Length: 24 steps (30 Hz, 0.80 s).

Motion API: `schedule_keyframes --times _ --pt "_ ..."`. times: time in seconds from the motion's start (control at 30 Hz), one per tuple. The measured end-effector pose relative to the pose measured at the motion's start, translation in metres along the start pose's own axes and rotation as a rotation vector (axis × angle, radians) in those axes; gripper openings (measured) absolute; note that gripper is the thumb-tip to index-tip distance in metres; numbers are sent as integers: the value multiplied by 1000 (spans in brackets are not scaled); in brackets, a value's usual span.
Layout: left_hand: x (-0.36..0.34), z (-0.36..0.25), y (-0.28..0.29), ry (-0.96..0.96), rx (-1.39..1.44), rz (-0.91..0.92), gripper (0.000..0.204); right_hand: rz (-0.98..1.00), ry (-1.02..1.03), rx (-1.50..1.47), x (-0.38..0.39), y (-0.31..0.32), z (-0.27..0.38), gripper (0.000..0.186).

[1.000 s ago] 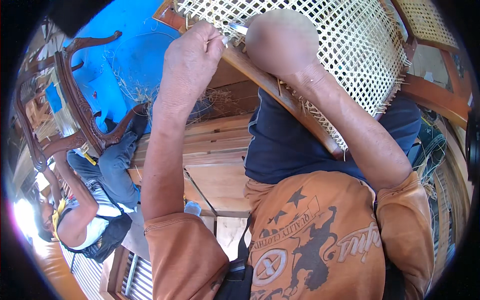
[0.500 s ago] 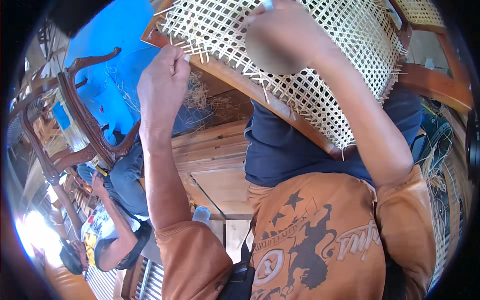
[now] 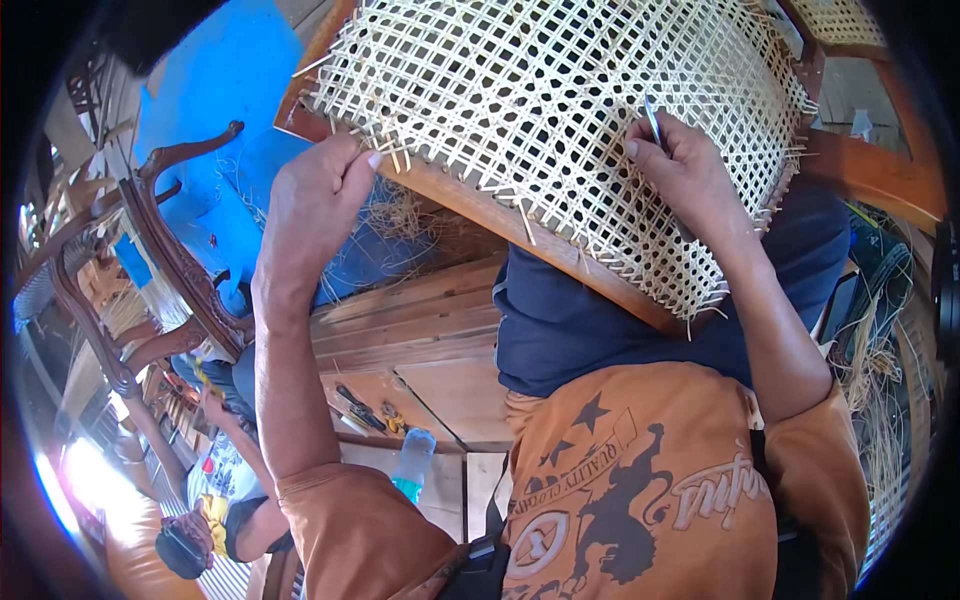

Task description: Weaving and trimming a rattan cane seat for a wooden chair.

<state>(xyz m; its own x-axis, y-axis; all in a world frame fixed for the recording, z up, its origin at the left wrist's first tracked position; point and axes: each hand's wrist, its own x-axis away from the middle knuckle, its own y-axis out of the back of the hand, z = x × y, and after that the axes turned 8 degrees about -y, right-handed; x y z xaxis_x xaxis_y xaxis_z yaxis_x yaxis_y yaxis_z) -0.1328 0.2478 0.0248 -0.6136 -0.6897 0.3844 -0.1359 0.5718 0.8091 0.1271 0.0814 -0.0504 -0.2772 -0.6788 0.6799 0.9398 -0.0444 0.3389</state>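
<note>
A woven cane panel [image 3: 500, 90] in a brown wooden frame [image 3: 470, 205] slants across my lap, with cut cane ends sticking out along its near edge. My left hand [image 3: 318, 190] is closed in a pinch at the panel's left corner. What its fingers hold, if anything, is hidden. Over the right part of the weave, my right hand [image 3: 685, 170] is closed around a slim metal tool [image 3: 652, 115]. The tool's bright narrow end points away from me; the grip hides most of the rest, so its exact kind does not show.
At left stands a carved wooden chair frame [image 3: 180, 250], with another person [image 3: 225, 470] beside it. Blue sheeting [image 3: 215, 90] and loose cane scraps [image 3: 400, 215] lie beyond my left arm. Pliers [image 3: 392, 415] and a clear bottle [image 3: 413, 460] are on the wooden boards.
My right hand has come back toward me and to the right across the weave, and the metal tool now shows. My left hand has shifted slightly, still pinched at the corner.
</note>
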Motion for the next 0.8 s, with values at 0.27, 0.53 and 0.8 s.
schedule_keyframes --times 0.27,0.53,0.8 --pt "-2 3 5 -129 -37 13 19 -81 83 193 6 -1 15 15" --pt "-4 3 5 -192 -23 4 19 259 303 532 0 -3 47 22" --pt "-7 -11 14 164 6 113 15 369 289 705 -4 -11 70 31"
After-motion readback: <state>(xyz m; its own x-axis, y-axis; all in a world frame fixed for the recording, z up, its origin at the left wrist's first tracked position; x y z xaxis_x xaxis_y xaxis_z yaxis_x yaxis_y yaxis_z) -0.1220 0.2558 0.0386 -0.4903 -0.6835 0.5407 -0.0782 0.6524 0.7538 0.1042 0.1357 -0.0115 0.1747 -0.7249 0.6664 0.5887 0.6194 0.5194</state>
